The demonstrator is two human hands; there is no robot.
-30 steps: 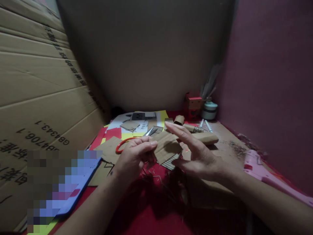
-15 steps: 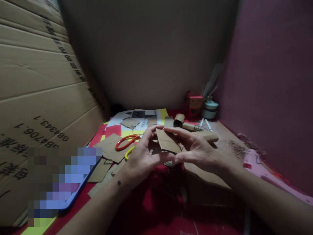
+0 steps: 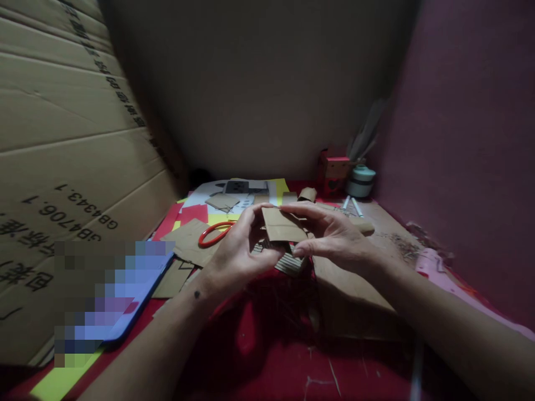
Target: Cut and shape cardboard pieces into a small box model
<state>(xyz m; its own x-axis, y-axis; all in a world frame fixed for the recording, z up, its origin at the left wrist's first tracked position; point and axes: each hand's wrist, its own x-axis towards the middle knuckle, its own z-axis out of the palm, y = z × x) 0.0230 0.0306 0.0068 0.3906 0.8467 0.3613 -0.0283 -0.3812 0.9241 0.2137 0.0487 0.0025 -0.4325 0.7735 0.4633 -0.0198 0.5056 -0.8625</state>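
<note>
A small curved piece of brown cardboard (image 3: 284, 225) is held up over the red table, between both hands. My left hand (image 3: 242, 239) grips its left edge, with fingers behind and thumb below. My right hand (image 3: 334, 231) holds the right side, fingertips on the top edge and thumb near the lower corner. Just beneath it shows a ridged, corrugated piece of cardboard (image 3: 291, 263); whether it touches the held piece I cannot tell. Scissors with a red handle (image 3: 212, 234) lie left of my left hand, partly hidden by it.
Cardboard scraps (image 3: 190, 242) and a printed sheet (image 3: 204, 192) lie beyond my left hand. A blue-edged tablet-like thing (image 3: 137, 312) leans at left beside a big carton (image 3: 71, 150). At right are a cardboard sheet (image 3: 355, 301), a pink glue gun (image 3: 443, 278) and a teal pot (image 3: 361, 181).
Both hands have risen slightly with the cardboard piece, which is tilted so more of its face shows. More of the ridged piece below is visible. The view has shifted a little.
</note>
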